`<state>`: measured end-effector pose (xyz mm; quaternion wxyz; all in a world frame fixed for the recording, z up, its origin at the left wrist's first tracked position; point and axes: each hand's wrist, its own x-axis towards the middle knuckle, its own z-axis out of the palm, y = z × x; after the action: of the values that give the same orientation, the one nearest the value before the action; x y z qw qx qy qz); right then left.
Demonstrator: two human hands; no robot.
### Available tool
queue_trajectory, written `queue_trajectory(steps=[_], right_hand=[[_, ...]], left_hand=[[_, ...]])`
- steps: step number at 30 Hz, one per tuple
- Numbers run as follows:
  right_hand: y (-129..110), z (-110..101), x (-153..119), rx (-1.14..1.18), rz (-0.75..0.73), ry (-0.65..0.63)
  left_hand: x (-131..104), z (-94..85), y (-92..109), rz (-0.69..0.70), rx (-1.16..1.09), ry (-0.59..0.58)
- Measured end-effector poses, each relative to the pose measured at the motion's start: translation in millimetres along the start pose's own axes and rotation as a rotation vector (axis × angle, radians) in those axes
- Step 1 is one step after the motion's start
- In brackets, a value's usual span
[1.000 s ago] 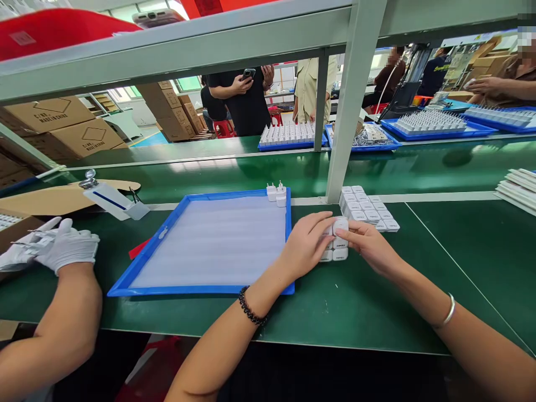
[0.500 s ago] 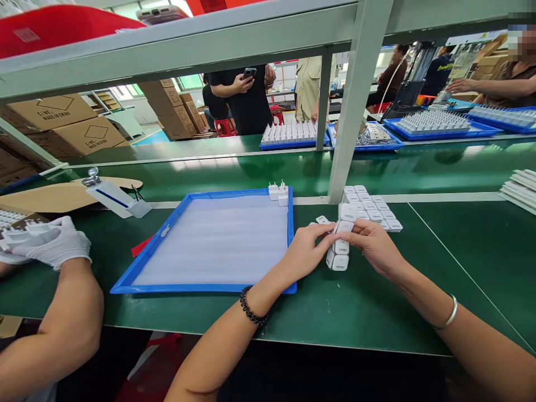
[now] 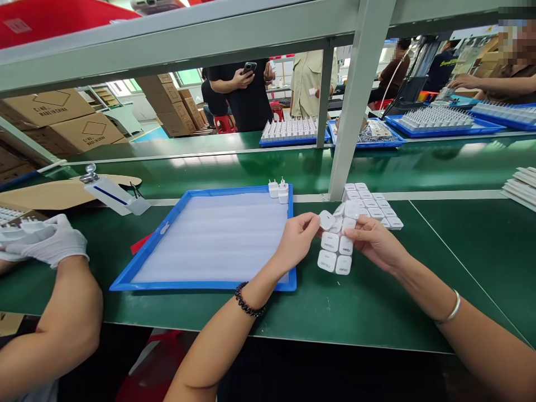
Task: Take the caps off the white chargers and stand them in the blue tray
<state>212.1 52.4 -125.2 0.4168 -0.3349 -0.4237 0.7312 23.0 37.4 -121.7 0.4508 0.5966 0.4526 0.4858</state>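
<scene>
My left hand (image 3: 298,237) is closed in a pinch at the edge of a tilted white square charger (image 3: 326,220). My right hand (image 3: 377,240) grips the right side of a small cluster of white chargers (image 3: 344,245), its thumb resting on their faces. Some faces carry printing, and a slot shows on a few. Behind the right hand lies a block of more white chargers (image 3: 379,207) in rows. To the left, a blue tray (image 3: 201,287) with a pale liner holds a few white chargers (image 3: 283,194) with upright pins in its far right corner.
A grey post (image 3: 349,111) rises behind the chargers to an overhead shelf. At left, a co-worker's white-gloved hand (image 3: 67,243) holds white chargers. A dispenser bottle (image 3: 111,192) stands beyond the tray. White stacked pieces (image 3: 523,187) lie far right. Loaded blue trays (image 3: 288,143) line the back bench.
The held column has spread into two side-by-side rows, showing more faces. My left hand has shifted slightly left and up, with one charger tilted at its fingertips.
</scene>
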Motion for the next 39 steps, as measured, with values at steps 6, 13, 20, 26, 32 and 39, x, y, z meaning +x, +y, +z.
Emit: queue_trajectory(steps=[6, 13, 20, 26, 32, 39], right_hand=[[-1.9, -3.6, 3.9, -0.109, -0.001, 0.105], [-13.0, -15.8, 4.8, -0.215, -0.015, 0.190], [-19.1, -31.1, 12.7, -0.187, -0.138, 0.301], [3.2, -12.2, 13.7, -0.186, -0.214, 0.234], [16.0, 5.0, 6.2, -0.262, -0.309, 0.181], [12.0, 7.0, 3.3, -0.146, -0.219, 0.054]], left_hand=[[4.6, -3.4, -1.5, -0.044, 0.091, 0.061], [-1.3, -2.8, 5.7, 0.020, 0.300, 0.166], [0.9, -11.1, 4.1, -0.059, 0.723, 0.002], [-5.8, 8.6, -2.0, 0.051, 0.808, -0.020], [-14.1, 19.6, -1.2, 0.042, 0.694, -0.204], [-10.0, 11.8, 5.8, -0.097, 0.216, -0.341]])
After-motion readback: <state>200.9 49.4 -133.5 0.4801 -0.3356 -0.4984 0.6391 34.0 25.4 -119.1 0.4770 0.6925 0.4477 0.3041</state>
